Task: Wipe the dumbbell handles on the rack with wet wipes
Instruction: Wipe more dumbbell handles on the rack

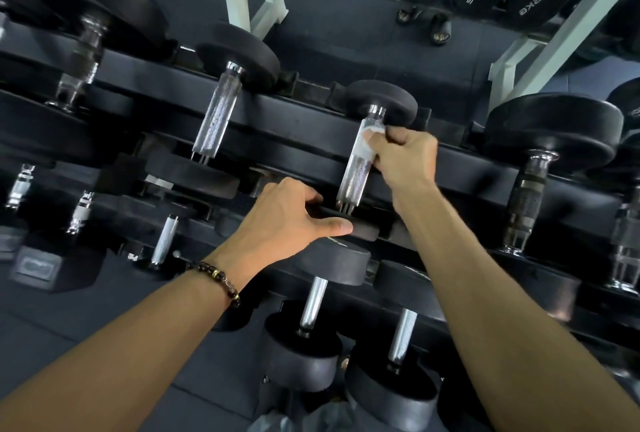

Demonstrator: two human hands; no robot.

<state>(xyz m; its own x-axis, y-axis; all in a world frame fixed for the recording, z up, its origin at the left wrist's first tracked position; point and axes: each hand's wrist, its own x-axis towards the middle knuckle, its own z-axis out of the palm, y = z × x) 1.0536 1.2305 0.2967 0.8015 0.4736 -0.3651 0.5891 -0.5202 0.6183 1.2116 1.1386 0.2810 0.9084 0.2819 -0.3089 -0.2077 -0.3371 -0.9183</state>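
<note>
Fingers of right hand pinch wet wipe on dumbbell handle, left hand grips its head; labels unreadable

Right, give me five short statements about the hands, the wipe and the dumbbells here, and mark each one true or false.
1. The right hand presses a white wet wipe against a knurled dumbbell handle. True.
2. The left hand holds a spray bottle. False: it grips the near head of that dumbbell.
3. A beaded bracelet sits on the left wrist. True.
4. The wipe covers the handle's near end. False: it is at the far end.
5. The rack holds only one dumbbell. False: many rest on it.
</note>
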